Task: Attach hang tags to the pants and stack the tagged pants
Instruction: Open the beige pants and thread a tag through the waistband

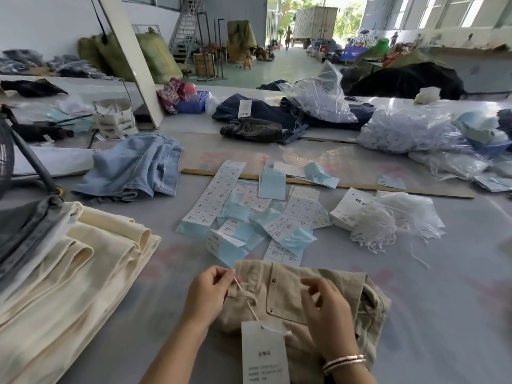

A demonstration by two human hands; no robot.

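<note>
Beige pants (pixel 279 289) lie folded at the table's near edge, waistband toward the far side. My left hand (pixel 207 293) pinches the end of a white tag string (pixel 245 299) at the waistband. The string runs down to a white hang tag (pixel 263 353) lying on the pants. My right hand (pixel 324 303) hovers over the back pocket, fingers loosely spread and holding nothing. A stack of cream pants (pixel 74 275) sits at the left.
Blue and white tags and label strips (pixel 249 214) are scattered mid-table, beyond a bunch of white strings (pixel 374 225) at right. Light blue jeans (pixel 133 167), dark jeans (pixel 257 128), plastic bags (pixel 410 128) and a long wooden ruler (pixel 346 185) lie farther back.
</note>
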